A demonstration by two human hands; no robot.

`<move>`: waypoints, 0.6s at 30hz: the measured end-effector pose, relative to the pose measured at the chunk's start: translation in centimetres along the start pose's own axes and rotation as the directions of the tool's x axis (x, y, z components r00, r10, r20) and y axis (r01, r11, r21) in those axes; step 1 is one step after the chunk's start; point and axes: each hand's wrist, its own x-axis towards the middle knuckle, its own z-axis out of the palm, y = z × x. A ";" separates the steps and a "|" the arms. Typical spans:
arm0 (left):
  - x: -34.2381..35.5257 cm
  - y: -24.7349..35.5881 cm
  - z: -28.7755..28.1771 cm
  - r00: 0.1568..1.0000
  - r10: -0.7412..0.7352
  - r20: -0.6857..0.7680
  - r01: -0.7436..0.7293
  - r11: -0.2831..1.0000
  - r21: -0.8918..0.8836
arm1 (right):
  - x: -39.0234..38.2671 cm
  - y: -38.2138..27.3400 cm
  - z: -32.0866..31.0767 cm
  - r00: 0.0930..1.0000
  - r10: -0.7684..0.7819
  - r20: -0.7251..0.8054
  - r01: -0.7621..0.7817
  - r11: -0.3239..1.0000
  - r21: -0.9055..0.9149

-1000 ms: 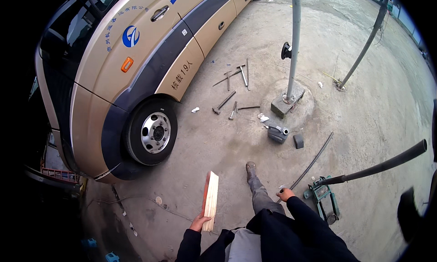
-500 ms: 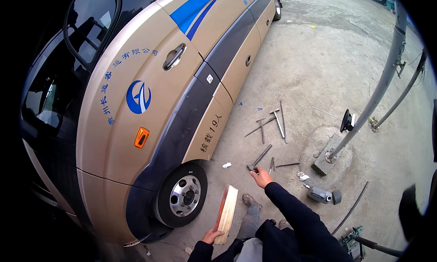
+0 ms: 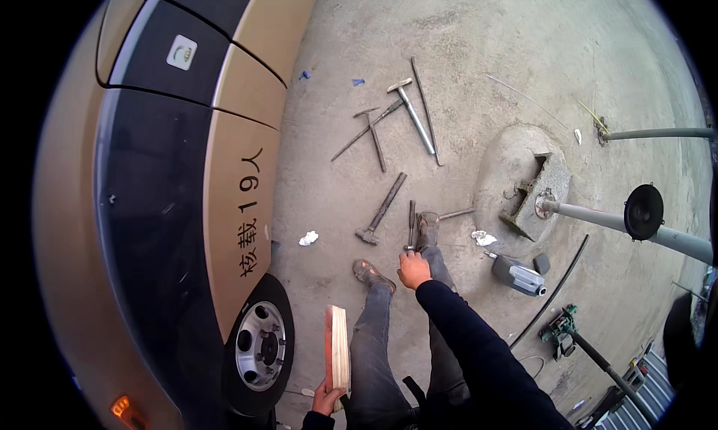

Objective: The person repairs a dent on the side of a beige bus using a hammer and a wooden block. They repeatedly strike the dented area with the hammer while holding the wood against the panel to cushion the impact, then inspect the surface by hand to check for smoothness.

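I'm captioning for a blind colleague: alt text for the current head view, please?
A left hand grips a red-sided wooden block; the right hand is at a dark tool, grip unclear. Hammers and bars lie ahead on concrete ground beside a tan and dark vehicle.

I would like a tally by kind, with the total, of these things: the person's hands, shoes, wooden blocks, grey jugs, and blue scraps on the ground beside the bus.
Hands: 2 (left hand, right hand)
Shoes: 2
Wooden block: 1
Grey jug: 1
Blue scraps: 2
Total: 8
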 end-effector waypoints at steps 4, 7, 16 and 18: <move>3.6 1.2 1.4 0.965 -0.258 0.044 0.262 0.957 -0.122 | 17.3 2.2 6.2 0.990 -0.135 -0.030 0.122 0.954 -0.274; 4.8 0.8 0.1 0.939 -0.190 0.287 0.335 0.696 -0.635 | 30.3 5.9 9.4 0.927 -0.291 -0.237 0.145 0.860 -0.490; 6.4 4.4 1.1 0.972 -0.235 0.017 0.228 0.955 0.192 | 34.4 9.9 10.6 0.888 -0.392 0.242 0.456 0.823 -0.338; 8.4 8.6 4.7 0.907 -0.416 0.070 0.418 0.862 -0.286 | 26.0 6.5 10.5 0.897 -0.261 0.356 0.346 0.916 -0.201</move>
